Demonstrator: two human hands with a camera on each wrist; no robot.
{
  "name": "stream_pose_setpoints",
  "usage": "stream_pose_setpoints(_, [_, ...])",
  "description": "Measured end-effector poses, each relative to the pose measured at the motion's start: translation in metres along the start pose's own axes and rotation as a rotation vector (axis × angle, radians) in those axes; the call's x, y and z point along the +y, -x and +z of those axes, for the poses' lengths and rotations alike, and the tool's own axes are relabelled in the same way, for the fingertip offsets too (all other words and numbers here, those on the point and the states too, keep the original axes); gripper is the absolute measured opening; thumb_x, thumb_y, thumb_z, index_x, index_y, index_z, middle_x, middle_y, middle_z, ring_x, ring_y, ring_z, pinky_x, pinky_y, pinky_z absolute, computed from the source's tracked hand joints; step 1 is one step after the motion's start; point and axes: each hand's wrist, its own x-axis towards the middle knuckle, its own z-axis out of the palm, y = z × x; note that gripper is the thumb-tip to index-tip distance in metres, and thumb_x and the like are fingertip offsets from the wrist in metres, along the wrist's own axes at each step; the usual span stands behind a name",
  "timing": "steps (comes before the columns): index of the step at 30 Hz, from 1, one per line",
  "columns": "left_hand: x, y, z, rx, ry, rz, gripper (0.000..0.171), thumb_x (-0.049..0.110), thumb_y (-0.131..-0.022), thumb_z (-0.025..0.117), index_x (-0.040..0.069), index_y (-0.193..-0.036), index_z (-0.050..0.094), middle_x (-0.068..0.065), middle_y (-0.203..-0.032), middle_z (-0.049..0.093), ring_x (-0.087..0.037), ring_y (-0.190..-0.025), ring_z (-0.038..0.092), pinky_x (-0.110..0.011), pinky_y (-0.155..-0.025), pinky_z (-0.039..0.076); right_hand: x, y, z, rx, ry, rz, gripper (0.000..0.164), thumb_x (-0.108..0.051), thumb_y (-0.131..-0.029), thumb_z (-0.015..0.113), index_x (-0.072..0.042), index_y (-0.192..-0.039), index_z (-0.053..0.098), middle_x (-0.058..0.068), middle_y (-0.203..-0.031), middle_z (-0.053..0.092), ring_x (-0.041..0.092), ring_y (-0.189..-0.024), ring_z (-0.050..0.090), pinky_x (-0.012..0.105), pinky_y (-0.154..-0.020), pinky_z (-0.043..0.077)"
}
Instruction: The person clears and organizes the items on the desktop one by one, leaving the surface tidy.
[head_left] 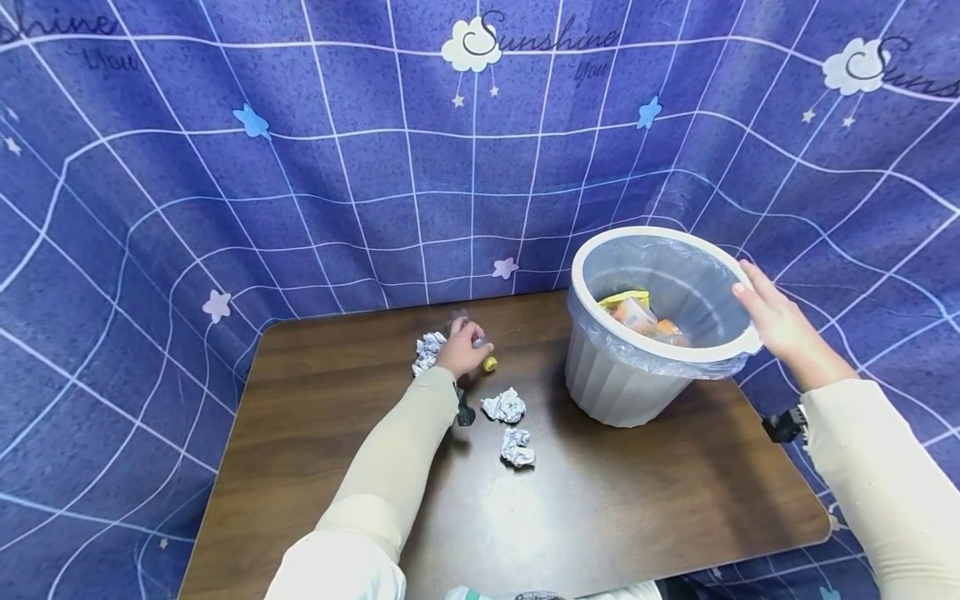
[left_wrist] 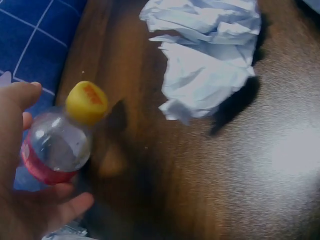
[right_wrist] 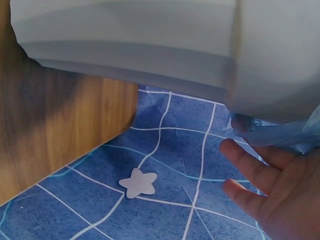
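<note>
Your left sleeve [head_left: 382,475] crosses the worktop [head_left: 300,417]. One crumpled paper [head_left: 427,352] lies beside your left hand [head_left: 462,350], fingers curled around a yellow-capped, red-labelled plastic bottle [left_wrist: 60,145]. Next, two more crumpled papers [head_left: 505,406], near each other. Then a lined waste bin [head_left: 626,383] holding packaging [head_left: 637,317]; your right hand [head_left: 783,325], well apart from the left, rests on its rim, fingers extended.

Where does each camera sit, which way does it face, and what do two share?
Head: worn on the head, facing forward and down at the brown wooden table; both pale-sleeved arms, left hand and right hand show.
Left wrist: on that wrist, facing a clear plastic bottle with yellow cap; part of left hand shows.
Right wrist: on that wrist, facing a grey ribbed plastic bin from outside; part of right hand shows.
Head and right wrist share the bin.
</note>
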Motion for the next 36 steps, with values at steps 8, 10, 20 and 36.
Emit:
stream_pose_setpoints(8, [0.000,0.005,0.004,0.038,0.013,-0.021,0.044,0.020,-0.076,0.083,0.010,-0.112,0.061,-0.014,-0.157,0.032,-0.043,-0.106,0.063,-0.052,-0.088,0.054,0.000,0.000,0.000,0.006,0.010,-0.015,0.066,-0.046,-0.109,0.025,-0.015,-0.163,0.005,0.023,-0.166,0.003,0.058,-0.146,0.007,0.069,-0.117,0.007])
stream_pose_setpoints(10, [0.000,0.006,0.004,0.041,0.035,-0.028,0.049,0.016,-0.074,0.082,0.012,-0.119,0.063,-0.013,-0.158,0.031,-0.043,-0.110,0.062,-0.051,-0.091,0.053,0.000,-0.001,0.000,0.008,0.012,-0.017,0.066,-0.046,-0.109,0.025,-0.015,-0.163,0.005,0.023,-0.166,0.004,0.058,-0.146,0.008,0.068,-0.117,0.007])
stream_pose_setpoints(20, [-0.002,0.013,0.007,0.042,0.185,-0.132,0.056,0.003,-0.068,0.081,0.016,-0.121,0.065,-0.027,-0.151,0.032,-0.049,-0.128,0.047,-0.052,-0.100,0.048,0.001,-0.001,0.002,0.003,0.003,-0.017,0.066,-0.047,-0.109,0.026,-0.016,-0.163,0.004,0.022,-0.166,0.003,0.058,-0.146,0.007,0.070,-0.115,0.007])
stream_pose_setpoints(36, [0.003,0.003,0.001,0.121,0.285,-0.069,0.052,0.010,-0.076,0.082,0.018,-0.124,0.065,-0.023,-0.126,0.058,-0.038,-0.110,0.060,-0.048,-0.093,0.052,0.001,0.000,0.001,0.006,0.020,-0.014,0.065,-0.046,-0.109,0.026,-0.016,-0.163,0.004,0.022,-0.166,0.004,0.059,-0.145,0.008,0.071,-0.115,0.008])
